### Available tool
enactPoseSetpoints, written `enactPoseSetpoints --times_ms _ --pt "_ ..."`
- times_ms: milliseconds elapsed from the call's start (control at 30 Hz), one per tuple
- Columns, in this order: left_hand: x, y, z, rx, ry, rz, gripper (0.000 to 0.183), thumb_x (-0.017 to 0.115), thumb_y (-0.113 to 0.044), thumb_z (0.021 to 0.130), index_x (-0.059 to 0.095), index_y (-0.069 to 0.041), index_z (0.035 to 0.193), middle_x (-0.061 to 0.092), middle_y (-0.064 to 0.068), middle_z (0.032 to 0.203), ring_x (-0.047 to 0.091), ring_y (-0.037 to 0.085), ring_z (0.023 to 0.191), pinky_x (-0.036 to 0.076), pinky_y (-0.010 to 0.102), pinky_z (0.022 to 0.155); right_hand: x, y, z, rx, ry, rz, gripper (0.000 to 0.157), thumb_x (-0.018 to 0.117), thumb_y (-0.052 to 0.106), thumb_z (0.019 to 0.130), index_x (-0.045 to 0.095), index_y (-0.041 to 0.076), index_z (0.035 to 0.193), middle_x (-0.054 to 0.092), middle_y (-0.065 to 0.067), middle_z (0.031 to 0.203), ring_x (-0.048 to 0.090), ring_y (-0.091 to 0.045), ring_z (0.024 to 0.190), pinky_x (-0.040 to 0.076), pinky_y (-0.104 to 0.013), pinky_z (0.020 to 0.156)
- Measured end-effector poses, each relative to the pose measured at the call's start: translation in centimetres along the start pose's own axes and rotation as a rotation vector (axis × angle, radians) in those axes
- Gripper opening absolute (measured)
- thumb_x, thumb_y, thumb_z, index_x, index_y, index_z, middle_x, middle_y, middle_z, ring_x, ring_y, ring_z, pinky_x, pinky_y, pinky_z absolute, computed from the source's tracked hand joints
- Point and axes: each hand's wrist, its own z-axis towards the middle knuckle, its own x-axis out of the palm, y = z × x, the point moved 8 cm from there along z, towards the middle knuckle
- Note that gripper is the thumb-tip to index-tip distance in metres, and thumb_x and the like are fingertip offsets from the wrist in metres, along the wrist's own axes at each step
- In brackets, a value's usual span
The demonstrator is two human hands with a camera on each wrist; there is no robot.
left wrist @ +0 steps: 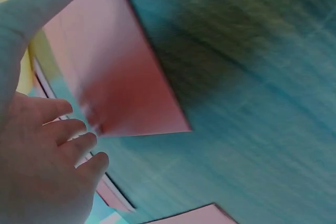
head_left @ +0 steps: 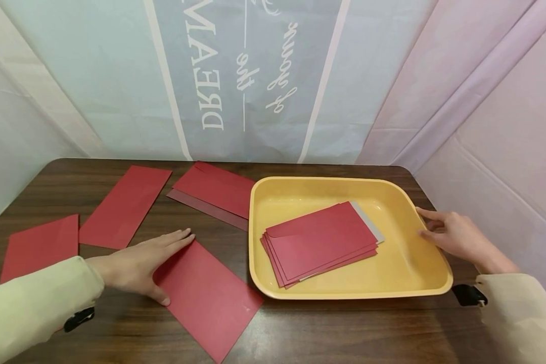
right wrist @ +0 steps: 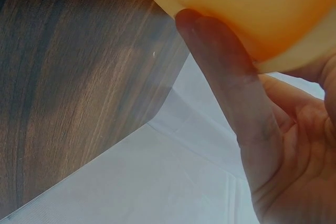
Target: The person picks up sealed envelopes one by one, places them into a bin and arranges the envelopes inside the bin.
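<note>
One red envelope (head_left: 214,301) lies slantwise on the table, left of the tray, its right corner close to the tray's near left corner. The left hand (head_left: 138,263) spans its far left end, fingers straight and thumb spread away from them, the fingertips at the far corner and the thumb at the left edge. The yellow tray (head_left: 405,258) sits on the right side of the table; the right hand (head_left: 455,235) pinches its right rim between thumb and fingers. Inside the tray, toward its left half, rests a fanned stack of red envelopes (head_left: 320,242), with a pale grey edge (head_left: 368,222) showing at the right.

Farther out, a second envelope (head_left: 125,207) lies far left, a third (head_left: 41,245) nearer and farther left, and another (head_left: 216,187), with a darker strip along its near side, reaches the tray's left rim. All lie on a dark wooden table (head_left: 309,333). Behind it hangs a pale cloth (head_left: 114,76) with white lettering (head_left: 205,76). Light sleeves (head_left: 32,308) cover both wrists.
</note>
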Motion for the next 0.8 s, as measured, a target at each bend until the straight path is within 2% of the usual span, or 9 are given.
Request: enactPoseSetpoints --times_ms 167,400,600,800 --pt "0.5 0.7 -0.6 -0.037 -0.005 0.001 0.112 0.076 -0.062 0.068 0.026 -0.004 0.150 0.019 0.017 0.158 0.026 0.043 0.140 0.035 0.058 0.103 0.0 0.0 0.0 -0.006 -0.005 -0.001 0.054 0.071 0.013 0.083 0.053 -0.011 0.128 0.073 -0.012 0.080 0.067 -0.024 0.071 0.046 -0.025 0.059" --pt "0.9 2.0 -1.3 -0.184 0.002 0.060 0.117 0.073 -0.064 0.071 0.023 0.011 0.146 0.015 0.034 0.153 0.019 0.052 0.138 0.030 0.062 0.105 0.0 -0.1 -0.1 0.002 -0.005 -0.002 0.054 0.071 0.013 0.084 0.052 -0.012 0.128 0.072 -0.012 0.079 0.067 -0.023 0.069 0.046 -0.025 0.058" --pt "1.2 1.9 -1.3 -0.289 0.030 0.123 0.117 0.073 -0.060 0.073 0.024 0.022 0.139 0.016 0.045 0.145 0.019 0.059 0.134 0.029 0.063 0.104 -0.1 -0.1 -0.1 0.005 -0.003 -0.017 0.054 0.071 0.012 0.083 0.053 -0.012 0.127 0.072 -0.014 0.080 0.067 -0.027 0.071 0.046 -0.029 0.060" --pt "1.4 1.6 -1.2 -0.337 0.036 0.139 0.115 0.072 -0.059 0.075 0.024 0.026 0.136 0.016 0.049 0.141 0.020 0.063 0.131 0.030 0.063 0.103 -0.1 0.0 0.0 -0.004 -0.018 -0.019 0.054 0.071 0.013 0.083 0.054 -0.011 0.127 0.073 -0.011 0.079 0.067 -0.026 0.072 0.046 -0.028 0.060"
